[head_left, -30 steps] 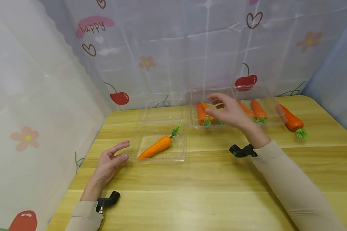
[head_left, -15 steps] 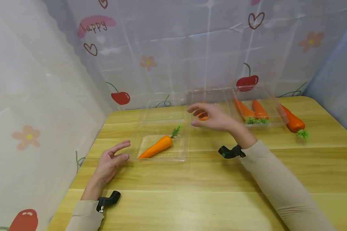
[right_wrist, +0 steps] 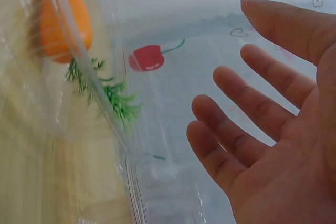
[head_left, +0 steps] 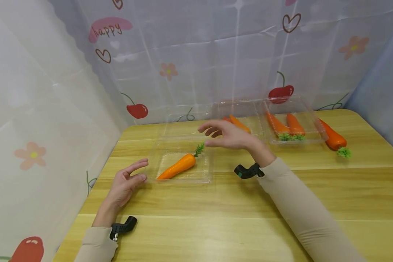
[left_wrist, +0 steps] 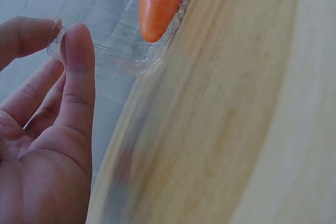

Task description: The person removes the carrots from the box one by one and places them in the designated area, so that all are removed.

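Note:
A clear plastic clamshell box [head_left: 186, 181] stands with its lid raised on the wooden table, holding one orange carrot [head_left: 180, 166] with a green top. My left hand [head_left: 124, 185] is at the box's front left corner. Its thumb and finger pinch the rim [left_wrist: 56, 38] there, as the left wrist view shows. Over the box's back right side hovers my right hand [head_left: 227, 135], fingers spread and relaxed, holding nothing. In the right wrist view, the carrot's green leaves [right_wrist: 123, 106] lie behind the box wall, to the left of the palm.
A middle clamshell box [head_left: 257, 109] with carrots [head_left: 239, 124] stands farther back, partly hidden by my right hand. Right of it, another clear box [head_left: 309, 140] holds two carrots [head_left: 294, 125]. A loose carrot [head_left: 333, 137] lies beside that. A printed curtain [head_left: 199, 54] hangs behind the table.
My right hand has moved left from above the middle box to above the left box's back right side, uncovering the right box's carrots. My left hand stays at the corner.

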Tool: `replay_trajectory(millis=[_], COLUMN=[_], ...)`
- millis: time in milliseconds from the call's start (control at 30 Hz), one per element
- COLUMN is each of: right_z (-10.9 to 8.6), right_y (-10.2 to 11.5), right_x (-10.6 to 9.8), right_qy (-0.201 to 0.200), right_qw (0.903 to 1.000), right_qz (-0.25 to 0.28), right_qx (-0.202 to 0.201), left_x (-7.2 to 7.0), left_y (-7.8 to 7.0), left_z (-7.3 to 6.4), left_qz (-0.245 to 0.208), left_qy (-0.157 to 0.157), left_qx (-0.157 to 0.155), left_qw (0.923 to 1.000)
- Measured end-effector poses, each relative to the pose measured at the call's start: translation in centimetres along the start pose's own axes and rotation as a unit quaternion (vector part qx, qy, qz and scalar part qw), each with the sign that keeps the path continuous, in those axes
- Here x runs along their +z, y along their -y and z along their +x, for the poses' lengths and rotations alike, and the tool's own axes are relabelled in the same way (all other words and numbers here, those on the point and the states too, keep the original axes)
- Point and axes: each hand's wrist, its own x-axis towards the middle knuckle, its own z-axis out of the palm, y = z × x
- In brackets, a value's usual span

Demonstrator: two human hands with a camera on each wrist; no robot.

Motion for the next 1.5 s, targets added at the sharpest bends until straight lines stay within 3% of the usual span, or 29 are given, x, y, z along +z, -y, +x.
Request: replay_trajectory(millis=[400,900,1500], right_z=[2.6,5.1,8.6], right_y=[-0.3,-0.3,-0.1], right_x=[2.3,5.0,7.0], right_qy=[0.044,0.106,0.215], right_qw=[0.998,0.9938,0.9761], right_qz=[0.042,0.033,-0.016], right_qx=[-0.015,0.002,0.027], left_x=[-0.1,0.0,-0.2], left_y=[0.0,0.2,-0.1], left_z=[0.3,0.4,0.0], left_qz=[0.008,0.004,0.006], left_qy=[-0.003,-0.002,-0.014], left_qx=[-0.011,-0.007,-0.01], left_qw=[0.9999,1.0,0.9998])
